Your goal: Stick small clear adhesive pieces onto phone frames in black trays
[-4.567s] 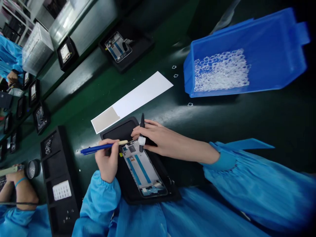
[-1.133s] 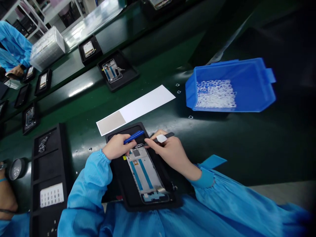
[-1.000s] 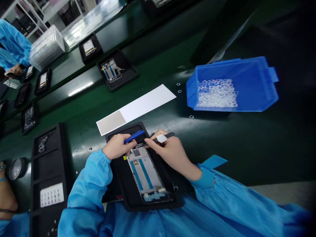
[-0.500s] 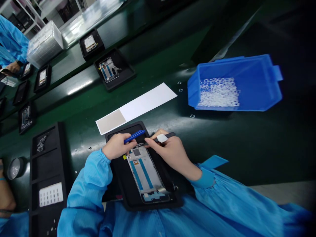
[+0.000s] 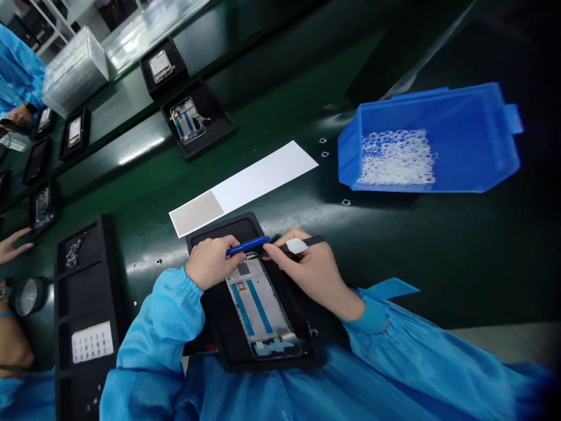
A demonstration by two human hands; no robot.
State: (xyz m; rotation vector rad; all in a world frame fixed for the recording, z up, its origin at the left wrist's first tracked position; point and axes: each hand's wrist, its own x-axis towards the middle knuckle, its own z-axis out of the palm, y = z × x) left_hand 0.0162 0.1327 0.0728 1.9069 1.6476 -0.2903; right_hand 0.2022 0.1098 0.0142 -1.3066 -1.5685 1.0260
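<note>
Between the thumb and fingers of my left hand [image 5: 213,261] lies a blue pen-like tool [image 5: 248,245], pointing right across the top of a phone frame [image 5: 263,307]. My right hand [image 5: 310,264] pinches a dark, slim tool, likely tweezers [image 5: 314,240], with a white tab on it; its tip is close to the frame's upper end. Whether the tip touches the frame I cannot tell. The phone frame, silver with blue strips, rests in a black tray [image 5: 214,327] in front of me.
A blue bin [image 5: 464,140] of small white rings stands at right. Beyond the tray lies a white sheet [image 5: 267,175]. At left is a black compartment tray [image 5: 81,298] with small parts. A co-worker's hand [image 5: 15,245] is at the left edge; more phone trays [image 5: 199,126] stand farther back.
My left hand's blue tool has swung flatter and moved right. My right hand has shifted slightly right with its tool. A co-worker's hand has come into view at the left edge.
</note>
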